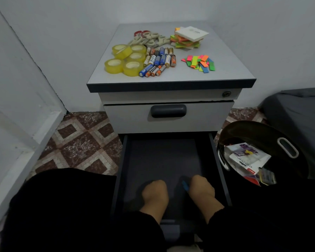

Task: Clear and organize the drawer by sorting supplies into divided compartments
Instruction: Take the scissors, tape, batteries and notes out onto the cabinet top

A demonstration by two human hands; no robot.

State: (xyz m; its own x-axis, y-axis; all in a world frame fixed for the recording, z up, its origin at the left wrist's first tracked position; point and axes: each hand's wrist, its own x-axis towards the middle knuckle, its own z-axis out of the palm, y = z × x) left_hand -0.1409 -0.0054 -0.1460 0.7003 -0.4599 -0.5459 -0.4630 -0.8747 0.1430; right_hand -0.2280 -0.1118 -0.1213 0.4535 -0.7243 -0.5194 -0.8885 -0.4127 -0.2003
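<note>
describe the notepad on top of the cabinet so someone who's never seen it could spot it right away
Start at the grey cabinet top and look to its back right corner. A stack of orange and green sticky notes sits there, and the white notepad lies on top of it. It is the only plain white square item; the loose coloured tabs nearer the front are small strips.

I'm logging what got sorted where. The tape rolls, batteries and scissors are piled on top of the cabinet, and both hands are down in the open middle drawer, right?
Not the middle drawer: the head view shows it closed. Both hands, left and right, are in the open bottom drawer. The tape rolls, batteries and scissors do lie on the cabinet top.
</note>
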